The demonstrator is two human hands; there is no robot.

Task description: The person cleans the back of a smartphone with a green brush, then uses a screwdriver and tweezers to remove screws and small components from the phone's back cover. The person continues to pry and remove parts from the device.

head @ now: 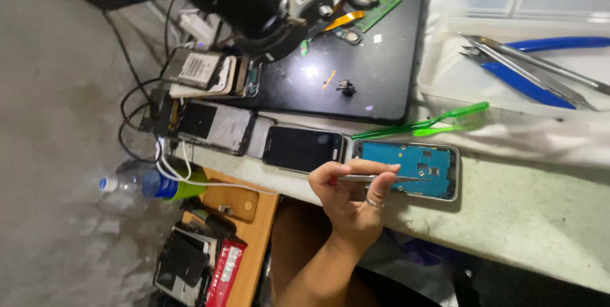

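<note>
On the pale green desk lies an opened phone frame with a blue inner plate and silver rim. Its back is already off and the inside bare; no loose screws or parts show beside it, though the view is too coarse to be sure.

One hand, which looks like the left, pinches slim silver metal tweezers. The other hand is not in view.

The tweezers' long axis runs nearly level, tips pointing toward 3 o'clock over the frame's lower half. The frame's long axis also runs 9 to 3. An intact black-screened phone lies just beside the frame at its 9 o'clock.
</note>
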